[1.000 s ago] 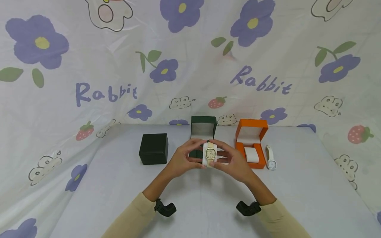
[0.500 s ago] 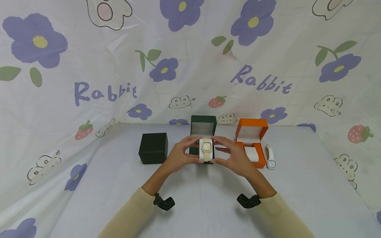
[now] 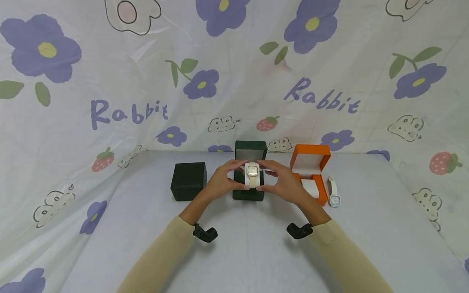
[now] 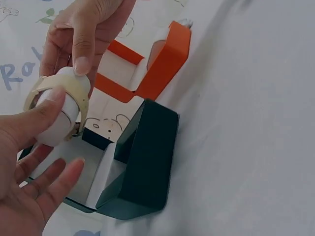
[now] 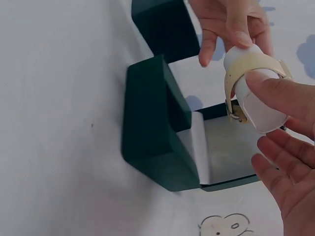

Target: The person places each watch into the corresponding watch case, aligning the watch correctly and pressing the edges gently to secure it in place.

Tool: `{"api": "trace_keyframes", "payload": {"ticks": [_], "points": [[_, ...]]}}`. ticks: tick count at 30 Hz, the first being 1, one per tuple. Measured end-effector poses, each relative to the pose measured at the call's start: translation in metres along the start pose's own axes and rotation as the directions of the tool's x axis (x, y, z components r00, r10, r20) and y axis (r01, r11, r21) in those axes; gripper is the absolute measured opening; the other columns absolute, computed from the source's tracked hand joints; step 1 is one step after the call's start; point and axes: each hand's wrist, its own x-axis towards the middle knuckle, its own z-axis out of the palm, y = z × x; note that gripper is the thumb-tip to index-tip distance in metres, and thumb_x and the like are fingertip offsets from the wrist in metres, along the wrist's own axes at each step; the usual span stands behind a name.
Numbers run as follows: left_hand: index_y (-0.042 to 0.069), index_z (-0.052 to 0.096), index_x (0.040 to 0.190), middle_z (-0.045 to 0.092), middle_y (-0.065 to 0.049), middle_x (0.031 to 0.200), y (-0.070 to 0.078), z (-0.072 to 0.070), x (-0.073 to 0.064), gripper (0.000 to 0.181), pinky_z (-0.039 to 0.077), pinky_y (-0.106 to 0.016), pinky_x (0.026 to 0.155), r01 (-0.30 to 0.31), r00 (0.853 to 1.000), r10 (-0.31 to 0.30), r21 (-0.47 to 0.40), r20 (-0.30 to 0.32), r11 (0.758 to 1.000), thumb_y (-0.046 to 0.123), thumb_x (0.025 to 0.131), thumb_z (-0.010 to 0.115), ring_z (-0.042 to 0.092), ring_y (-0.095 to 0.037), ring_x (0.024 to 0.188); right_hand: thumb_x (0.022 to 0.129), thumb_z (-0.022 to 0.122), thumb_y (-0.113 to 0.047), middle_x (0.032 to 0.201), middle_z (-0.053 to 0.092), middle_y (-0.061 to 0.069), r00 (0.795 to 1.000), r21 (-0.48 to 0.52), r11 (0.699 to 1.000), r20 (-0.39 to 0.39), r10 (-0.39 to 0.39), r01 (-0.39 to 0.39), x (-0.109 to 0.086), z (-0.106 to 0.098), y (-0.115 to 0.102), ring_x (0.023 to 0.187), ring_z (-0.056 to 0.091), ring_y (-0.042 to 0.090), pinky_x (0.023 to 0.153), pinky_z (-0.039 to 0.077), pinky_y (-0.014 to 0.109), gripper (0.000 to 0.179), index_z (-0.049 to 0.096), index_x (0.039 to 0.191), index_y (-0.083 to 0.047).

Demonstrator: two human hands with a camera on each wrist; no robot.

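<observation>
A cream-strapped watch (image 3: 252, 171) is wrapped round a small white cushion (image 4: 52, 129). My left hand (image 3: 224, 179) pinches one end of that cushion, thumb pressing the near side. From the opposite end my right hand (image 3: 283, 183) grips it in the same way. The watch face is turned up toward the head camera, and its buckle (image 5: 235, 110) hangs beneath in the right wrist view. Both hands hold the cushion above the dark green watch box (image 3: 248, 196), whose lid (image 3: 250, 145) stands up at the back. A pale lining (image 5: 231, 147) shows inside the box.
To the right sits an orange watch box (image 3: 323, 195), lid up, with a white cushion (image 3: 310, 188) inside. Beside it lies a white-strapped watch (image 3: 334, 195). A closed black box (image 3: 188, 181) is on the left. The patterned sheet (image 3: 234, 81) hangs behind the table (image 3: 249, 248).
Both hands have carried the cushion with the watch away from the body and slightly left. It has also turned, with the watch face tilted farther back, and more of the green box's front now shows.
</observation>
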Motion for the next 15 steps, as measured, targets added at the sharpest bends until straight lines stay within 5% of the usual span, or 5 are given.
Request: {"api": "trace_keyframes", "payload": {"ticks": [11, 15], "points": [[0.009, 0.053, 0.148, 0.057, -0.009, 0.144, -0.012, -0.004, 0.011, 0.082, 0.06, -0.036, 0.087, 0.075, 0.996, -0.088, 0.302, 0.028, 0.95, 0.024, 0.077, 0.092, 0.053, -0.027, 0.132, 0.08, 0.089, -0.019, 0.149, 0.052, 0.015, 0.995, -0.123, 0.988, 0.026, 0.098, -0.094, 0.012, 0.015, 0.022, 0.13, 0.055, 0.04, 0.105, 0.049, 0.053, 0.077, 0.053, 0.147, -0.007], [0.006, 0.053, 0.148, 0.056, -0.012, 0.146, -0.019, -0.003, 0.012, 0.081, 0.054, -0.044, 0.101, 0.09, 0.992, -0.116, 0.36, 0.05, 0.928, 0.023, 0.078, 0.091, 0.051, -0.031, 0.135, 0.081, 0.089, -0.023, 0.148, 0.053, 0.015, 0.989, -0.15, 0.979, 0.043, 0.143, -0.135, 0.014, 0.022, 0.029, 0.128, 0.055, 0.043, 0.105, 0.048, 0.057, 0.078, 0.053, 0.148, -0.01]]}}
